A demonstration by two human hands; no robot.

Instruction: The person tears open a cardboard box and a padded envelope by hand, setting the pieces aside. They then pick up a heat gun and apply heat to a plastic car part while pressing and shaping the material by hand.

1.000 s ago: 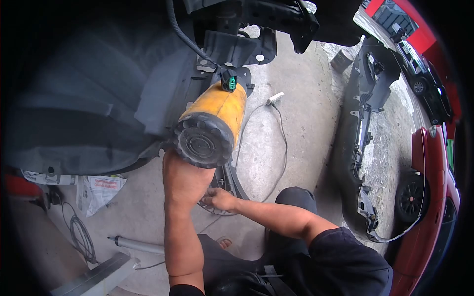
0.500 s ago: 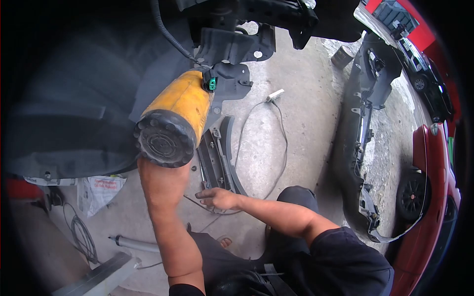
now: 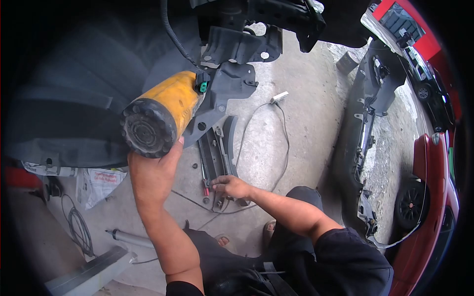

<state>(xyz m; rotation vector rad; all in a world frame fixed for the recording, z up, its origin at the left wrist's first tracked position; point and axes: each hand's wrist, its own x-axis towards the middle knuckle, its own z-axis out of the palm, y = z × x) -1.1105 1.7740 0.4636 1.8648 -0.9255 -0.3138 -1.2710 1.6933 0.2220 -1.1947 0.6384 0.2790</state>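
In the head view, my left hand [image 3: 154, 180] grips a yellow cylinder [image 3: 170, 96] with a black, knobbed rubber end cap [image 3: 149, 129]. Its thumb lies along the cylinder's lower side, and the other fingers are hidden behind. A green-and-black electrical plug [image 3: 203, 85] overlaps the cylinder's far end. My right hand [image 3: 232, 187] is low over the floor, fingers loosely stretched apart, with nothing visible in them. Just left of its fingertips lies a red-handled tool [image 3: 206, 191]. Long dark parts [image 3: 217, 148] lie on the floor beyond that hand.
Above is a vehicle's dark underbody with metal brackets [image 3: 237, 44] and a wheel-arch liner [image 3: 74, 123]. A thin cable [image 3: 285, 143] loops over the concrete. A detached bumper [image 3: 353, 163] lies at right, near a red car [image 3: 429, 197]. A grey tube [image 3: 132, 238] is at lower left.
My left hand and the yellow cylinder have shifted left and slightly down, with the thumb now showing. My right hand has moved right and up, uncovering the red handle.
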